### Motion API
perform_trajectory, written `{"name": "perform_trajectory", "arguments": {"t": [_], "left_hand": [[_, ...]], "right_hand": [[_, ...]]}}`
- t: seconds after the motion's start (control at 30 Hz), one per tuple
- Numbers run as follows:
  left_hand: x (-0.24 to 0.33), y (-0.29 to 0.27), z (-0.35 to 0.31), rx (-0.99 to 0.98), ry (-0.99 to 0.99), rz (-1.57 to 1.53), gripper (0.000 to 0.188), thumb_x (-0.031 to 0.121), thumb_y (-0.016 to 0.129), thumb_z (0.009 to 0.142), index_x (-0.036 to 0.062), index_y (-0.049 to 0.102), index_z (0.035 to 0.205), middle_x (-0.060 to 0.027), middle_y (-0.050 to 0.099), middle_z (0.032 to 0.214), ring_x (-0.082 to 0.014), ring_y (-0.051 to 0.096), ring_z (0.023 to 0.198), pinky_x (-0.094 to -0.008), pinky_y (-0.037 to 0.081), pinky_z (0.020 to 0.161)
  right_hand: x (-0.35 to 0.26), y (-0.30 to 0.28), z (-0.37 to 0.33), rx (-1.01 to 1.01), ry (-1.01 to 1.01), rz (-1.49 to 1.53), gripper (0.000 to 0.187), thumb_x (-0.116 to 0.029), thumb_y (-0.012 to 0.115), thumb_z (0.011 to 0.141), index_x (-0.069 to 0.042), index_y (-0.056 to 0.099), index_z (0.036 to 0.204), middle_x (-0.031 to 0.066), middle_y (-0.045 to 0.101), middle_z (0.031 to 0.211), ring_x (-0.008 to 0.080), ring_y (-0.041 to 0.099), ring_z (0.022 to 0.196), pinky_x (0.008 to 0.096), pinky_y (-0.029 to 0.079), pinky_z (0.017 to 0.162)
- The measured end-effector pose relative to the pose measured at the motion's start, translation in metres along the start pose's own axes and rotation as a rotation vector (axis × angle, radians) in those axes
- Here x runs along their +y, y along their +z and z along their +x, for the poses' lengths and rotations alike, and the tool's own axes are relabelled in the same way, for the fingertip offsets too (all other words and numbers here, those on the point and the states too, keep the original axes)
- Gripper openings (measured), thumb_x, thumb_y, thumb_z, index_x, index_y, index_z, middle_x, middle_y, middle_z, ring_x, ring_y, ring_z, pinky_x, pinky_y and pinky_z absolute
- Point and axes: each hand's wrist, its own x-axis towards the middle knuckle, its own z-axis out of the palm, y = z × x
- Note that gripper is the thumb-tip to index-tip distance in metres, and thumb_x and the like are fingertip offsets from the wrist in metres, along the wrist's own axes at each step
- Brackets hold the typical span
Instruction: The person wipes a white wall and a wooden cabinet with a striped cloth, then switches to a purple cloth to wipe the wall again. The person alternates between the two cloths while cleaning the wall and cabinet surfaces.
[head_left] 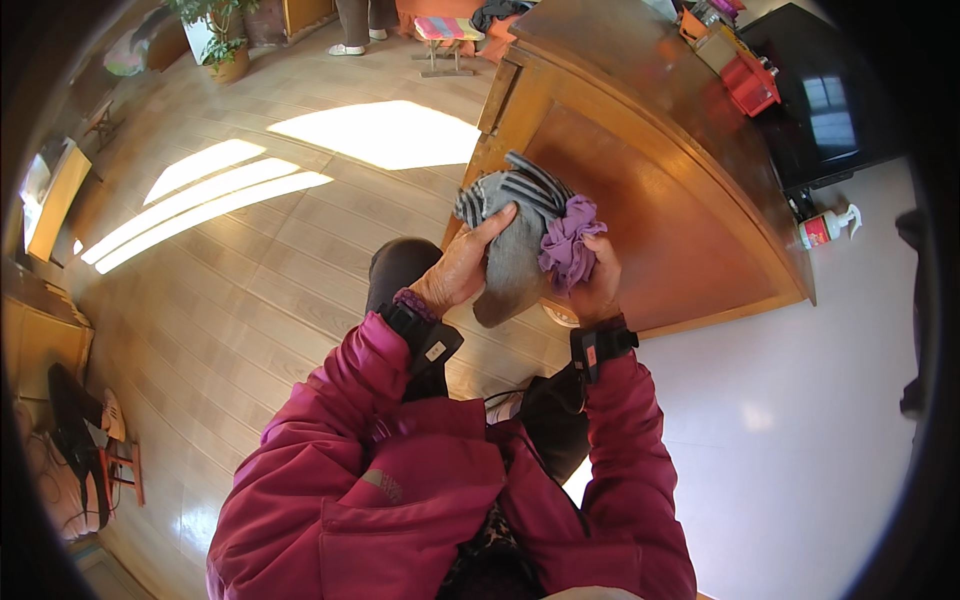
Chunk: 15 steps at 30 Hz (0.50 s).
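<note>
Both my hands are raised in front of me, near the side of a wooden cabinet. My left hand (pixel 462 268) is closed on a grey sock (pixel 516 262) with black stripes, its thumb pressed on top of the fabric. The striped part is bunched at the upper end and the plain grey part hangs down. Crumpled purple cloth (pixel 571 243) lies against the sock's right side. My right hand (pixel 598 283) grips this purple cloth, thumb on top; its other fingers are mostly hidden. What exactly the purple piece is, I cannot tell.
The wooden cabinet (pixel 640 200) stands just beyond my hands. On the right are a dark screen (pixel 825 95), a red container (pixel 750 83) and a spray bottle (pixel 826 228). A potted plant (pixel 228 62), a striped stool (pixel 447 32) and another person's legs (pixel 354 25) are far off.
</note>
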Motion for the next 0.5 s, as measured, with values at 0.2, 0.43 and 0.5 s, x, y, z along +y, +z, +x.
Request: {"name": "perform_trajectory", "arguments": {"t": [0.2,0.43,0.5], "left_hand": [[0.017,0.006,-0.003,0.132,0.285,0.094,0.035,0.025,0.065,0.099,0.0025,0.064,0.125,-0.0077,0.069,0.117,-0.0200,0.067,0.104,-0.0358,0.054,0.092],[0.043,-0.020,-0.001,0.210,0.164,-0.174,0.047,0.030,0.066,0.097,0.0014,0.059,0.132,-0.0155,0.067,0.126,-0.0309,0.065,0.114,-0.0452,0.051,0.100],[0.042,-0.022,-0.003,0.197,0.169,-0.176,0.050,0.032,0.066,0.096,0.0006,0.058,0.134,-0.0158,0.065,0.129,-0.0312,0.063,0.117,-0.0459,0.049,0.103]], "right_hand": [[0.016,-0.001,0.002,0.231,0.044,0.113,0.039,-0.021,0.054,0.096,-0.006,0.054,0.132,0.0083,0.065,0.124,0.0282,0.063,0.115,0.0511,0.049,0.102],[-0.011,0.017,0.001,0.107,-0.041,0.028,0.042,-0.020,0.053,0.097,-0.007,0.049,0.137,0.0100,0.056,0.136,0.0318,0.057,0.123,0.0640,0.041,0.111],[-0.016,0.019,0.003,0.097,-0.021,0.019,0.042,-0.020,0.053,0.097,-0.008,0.049,0.137,0.0096,0.057,0.135,0.0311,0.056,0.125,0.0642,0.040,0.110]]}}
